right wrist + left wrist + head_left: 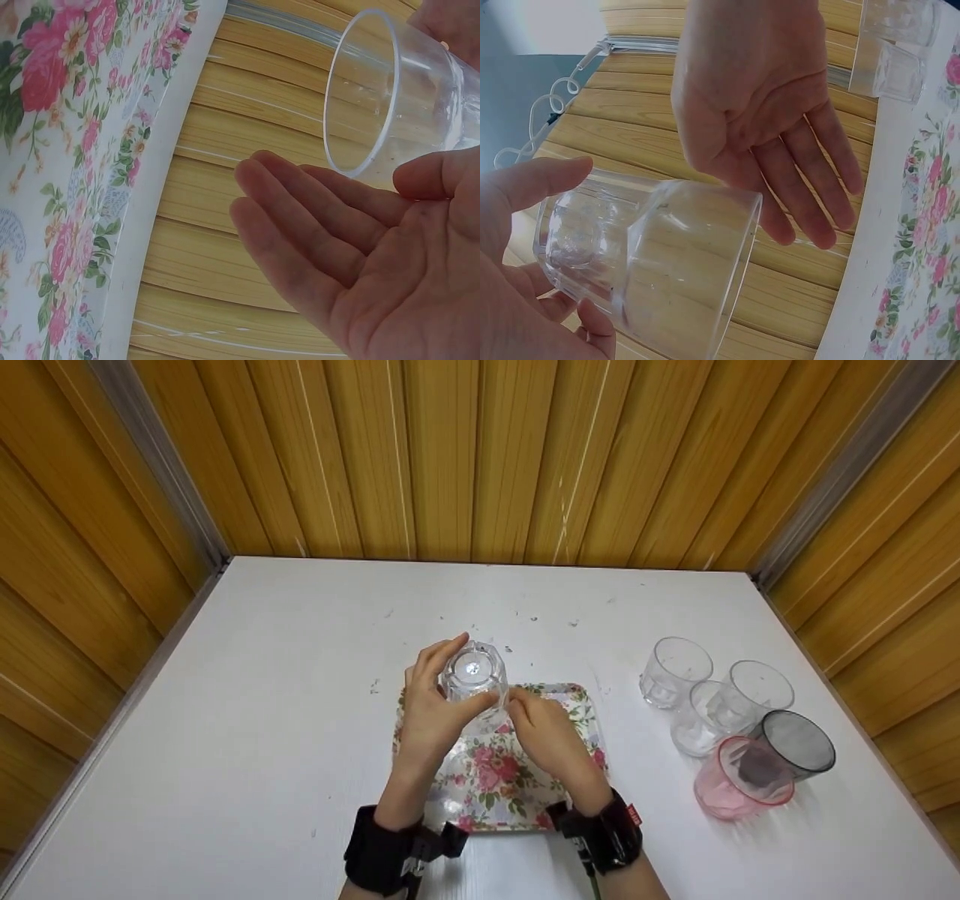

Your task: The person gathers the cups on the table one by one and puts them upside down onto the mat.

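Observation:
My left hand (435, 716) holds a clear glass tumbler (477, 669) above the tray, base up and rim down. In the left wrist view, its thumb and fingers lie around the base end of the tumbler (686, 259). At the rim end is my right hand (551, 735), palm turned up in its wrist view, with long, nearly straight fingers (300, 225). Its thumb lies against or very near the tumbler's side (409, 112); contact is hard to tell. Beneath both hands lies a floral tray (495, 799).
On the right side of the table (247, 720), several tumblers stand close together rim up: clear ones such as the rear glass (671, 679), a grey glass (802, 746) and a pink glass (724, 795). Wood-patterned walls (442, 457) enclose the back and sides.

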Demonstrator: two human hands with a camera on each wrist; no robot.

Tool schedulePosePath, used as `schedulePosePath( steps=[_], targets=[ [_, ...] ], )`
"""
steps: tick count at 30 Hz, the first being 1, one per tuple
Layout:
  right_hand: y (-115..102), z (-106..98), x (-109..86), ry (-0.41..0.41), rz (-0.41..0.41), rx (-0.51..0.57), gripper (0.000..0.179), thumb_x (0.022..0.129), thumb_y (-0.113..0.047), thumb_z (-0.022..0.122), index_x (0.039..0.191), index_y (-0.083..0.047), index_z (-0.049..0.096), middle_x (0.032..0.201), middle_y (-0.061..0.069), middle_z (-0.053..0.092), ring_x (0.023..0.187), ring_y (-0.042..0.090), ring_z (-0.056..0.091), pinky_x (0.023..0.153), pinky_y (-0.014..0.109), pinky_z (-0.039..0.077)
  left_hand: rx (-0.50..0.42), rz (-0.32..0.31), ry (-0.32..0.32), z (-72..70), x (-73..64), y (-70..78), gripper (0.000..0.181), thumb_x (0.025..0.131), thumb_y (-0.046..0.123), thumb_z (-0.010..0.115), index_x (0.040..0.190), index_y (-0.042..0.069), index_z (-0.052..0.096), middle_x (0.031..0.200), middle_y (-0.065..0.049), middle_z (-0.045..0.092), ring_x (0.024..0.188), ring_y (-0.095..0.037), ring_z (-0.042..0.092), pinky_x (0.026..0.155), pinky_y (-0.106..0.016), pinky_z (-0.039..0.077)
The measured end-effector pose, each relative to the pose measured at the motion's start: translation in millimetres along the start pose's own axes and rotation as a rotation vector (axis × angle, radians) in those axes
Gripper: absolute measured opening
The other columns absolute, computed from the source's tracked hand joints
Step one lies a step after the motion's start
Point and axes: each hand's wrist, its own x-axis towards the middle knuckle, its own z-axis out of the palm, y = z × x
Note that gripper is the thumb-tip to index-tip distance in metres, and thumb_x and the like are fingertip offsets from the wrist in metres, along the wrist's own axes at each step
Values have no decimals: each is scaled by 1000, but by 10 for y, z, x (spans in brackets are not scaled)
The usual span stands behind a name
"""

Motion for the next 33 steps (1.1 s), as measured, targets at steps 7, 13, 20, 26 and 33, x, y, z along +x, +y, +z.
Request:
schedulePosePath(
  steps=[7,13,20,26,33],
  targets=[
    [13,3,7,-20,12,-24,35,96,-21,39,122,-4,55,93,9,63,81,18,56,77,39,48,30,20,1,-5,-7,9,69,63,12,79,126,23,55,129,4,46,109,-19,35,88,-38,37],
    [25,-34,1,-5,30,-29,36,95,-21,42,125,-6,53,100,8,64,79,18,57,73,38,48,46,17,11,2,7,-13,69,62,13,81,125,21,56,128,3,48,109,-20,36,90,-42,38],
    [64,-88,8,21,52,-24,35,94,-23,44,123,-6,55,94,7,65,68,13,57,67,35,49,63,1,14,4,32,-43,68,61,14,80,125,22,56,128,2,48,111,-20,36,91,-44,36],
    [114,-172,1,61,90,-48,36,94,-27,45,121,-7,56,105,9,65,91,23,61,78,43,49,63,-38,13,-10,47,-60,69,62,13,80,125,21,55,129,2,46,112,-20,35,92,-45,35],
    [185,-274,-9,93,127,-71,37,94,-28,44,121,-6,56,105,10,65,92,26,61,77,44,50,45,-93,9,-36,70,-91,69,64,9,79,127,21,54,131,2,43,114,-20,32,91,-46,36]
  ],
)
